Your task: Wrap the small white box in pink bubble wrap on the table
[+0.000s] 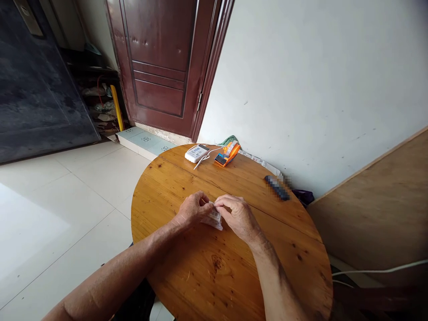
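Over the middle of the round wooden table [187, 276], a small see-through plastic packet [216, 223] with something pale and flat inside sits between my hands. My left hand [193, 208] pinches its upper edge from the left, thumb against fingers. From the other side, my right hand [239, 216] has thumb and fingertips closed on the same upper edge. The fingertips of both hands nearly meet there. My fingers cover part of the packet, and its contents are too small to make out.
Toward the far edge lie a white device with a white cord [196, 153] and an orange tape dispenser [228, 154]. A dark, blurred long object [277, 187] rests at the right. Beyond stand a white wall [301, 80], a reddish-brown door [160, 58] and a wooden panel [374, 205].
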`<action>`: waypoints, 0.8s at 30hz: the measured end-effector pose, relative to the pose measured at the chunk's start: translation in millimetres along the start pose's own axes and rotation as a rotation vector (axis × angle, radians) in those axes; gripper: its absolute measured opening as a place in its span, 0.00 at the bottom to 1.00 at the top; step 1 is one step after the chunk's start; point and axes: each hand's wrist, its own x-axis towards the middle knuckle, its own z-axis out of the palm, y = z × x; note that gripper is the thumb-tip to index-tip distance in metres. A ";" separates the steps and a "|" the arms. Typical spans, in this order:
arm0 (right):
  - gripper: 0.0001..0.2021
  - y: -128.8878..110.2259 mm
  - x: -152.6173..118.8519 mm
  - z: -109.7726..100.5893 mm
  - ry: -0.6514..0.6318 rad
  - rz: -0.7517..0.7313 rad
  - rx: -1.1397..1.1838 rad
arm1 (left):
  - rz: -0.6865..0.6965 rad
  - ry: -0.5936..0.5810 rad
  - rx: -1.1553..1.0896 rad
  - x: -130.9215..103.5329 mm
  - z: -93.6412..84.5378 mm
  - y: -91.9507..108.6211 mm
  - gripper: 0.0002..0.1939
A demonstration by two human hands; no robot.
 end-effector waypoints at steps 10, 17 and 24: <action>0.09 0.4 -8.9 -7.7 -0.056 -0.064 -0.217 | -0.014 0.038 0.112 -7.0 -5.0 13.1 0.11; 0.10 -6.7 -8.5 -2.1 -0.055 -0.125 -0.426 | -0.015 0.043 0.147 -8.2 -3.8 15.8 0.10; 0.08 -18.1 -5.6 -1.8 -0.066 -0.093 -0.379 | -0.006 0.039 0.106 -7.0 -2.2 10.8 0.09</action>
